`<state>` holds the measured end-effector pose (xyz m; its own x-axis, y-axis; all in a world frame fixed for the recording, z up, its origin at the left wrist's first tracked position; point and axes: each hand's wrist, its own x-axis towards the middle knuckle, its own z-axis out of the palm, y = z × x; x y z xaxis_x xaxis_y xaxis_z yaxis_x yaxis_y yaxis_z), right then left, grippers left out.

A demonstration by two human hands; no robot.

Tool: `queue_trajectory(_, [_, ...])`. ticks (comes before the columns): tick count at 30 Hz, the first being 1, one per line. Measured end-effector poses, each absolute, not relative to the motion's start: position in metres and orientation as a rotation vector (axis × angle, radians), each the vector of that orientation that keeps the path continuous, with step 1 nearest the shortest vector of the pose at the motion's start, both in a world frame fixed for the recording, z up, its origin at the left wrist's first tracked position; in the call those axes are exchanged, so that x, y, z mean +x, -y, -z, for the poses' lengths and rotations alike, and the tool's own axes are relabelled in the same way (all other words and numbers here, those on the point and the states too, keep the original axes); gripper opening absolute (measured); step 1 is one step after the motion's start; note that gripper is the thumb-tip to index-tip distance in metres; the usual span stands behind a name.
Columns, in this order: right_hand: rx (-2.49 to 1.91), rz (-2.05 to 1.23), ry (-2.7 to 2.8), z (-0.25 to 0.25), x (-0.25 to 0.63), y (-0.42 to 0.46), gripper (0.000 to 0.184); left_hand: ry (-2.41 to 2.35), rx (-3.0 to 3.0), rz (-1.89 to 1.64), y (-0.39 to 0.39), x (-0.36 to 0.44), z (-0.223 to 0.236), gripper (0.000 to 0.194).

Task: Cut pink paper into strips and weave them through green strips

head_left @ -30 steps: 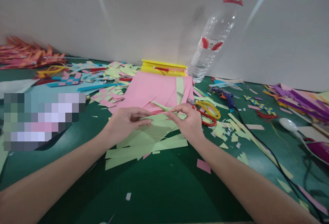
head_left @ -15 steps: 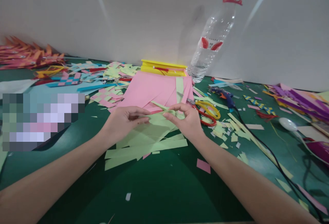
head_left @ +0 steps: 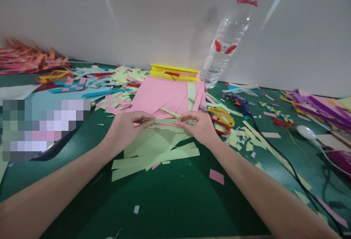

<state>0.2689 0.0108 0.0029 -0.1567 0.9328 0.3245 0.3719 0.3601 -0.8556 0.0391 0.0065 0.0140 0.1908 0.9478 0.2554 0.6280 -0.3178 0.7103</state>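
Between my two hands a narrow light-green paper strip point(head_left: 165, 121) is stretched level. My left hand point(head_left: 131, 125) pinches its left end, thumb below and fingers above. At the other end my right hand point(head_left: 196, 124) pinches it the same way. A bit of pink shows along the strip's lower edge; I cannot tell whether it belongs to it. Under the hands lie light-green sheets and cut strips point(head_left: 156, 155). Pink paper sheets point(head_left: 159, 94) lie just beyond, with a loose green strip point(head_left: 191, 94) on them.
Red-and-yellow-handled scissors point(head_left: 222, 117) lie right of my right hand. Further right are a blue glue gun point(head_left: 241, 104) with a black cord, paper scraps and a white spoon point(head_left: 306, 133). A water bottle point(head_left: 226, 41) stands by the wall. A pixelated object point(head_left: 46, 129) lies left.
My left hand has shifted slightly left and the right hand has turned a little. The green strip now shows stretched flat between them.
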Motion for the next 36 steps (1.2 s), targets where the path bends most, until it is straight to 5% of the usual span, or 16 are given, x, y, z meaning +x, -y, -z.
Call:
queue_trajectory(13, [-1.22, -0.605, 1.613, -0.007, 0.27, -0.01, 0.007, -1.516, 1.933, -1.017, -0.006, 0.037, -0.013, 0.017])
queue_trajectory(20, [-1.265, -0.699, 1.362, 0.002, 0.278, -0.022, 0.021, -1.476, 1.775, -1.198, -0.005, 0.037, -0.017, 0.029])
queue_trajectory(29, [-1.428, -0.521, 1.574, 0.005, 0.277, -0.023, 0.015, -0.715, 2.608, -0.704, 0.001, 0.045, -0.01, 0.017])
queue_trajectory(36, [-1.403, -0.396, 1.59, 0.004, 0.274, -0.02, 0.008, -0.634, 2.726, -0.43, 0.004, 0.045, -0.008, 0.026])
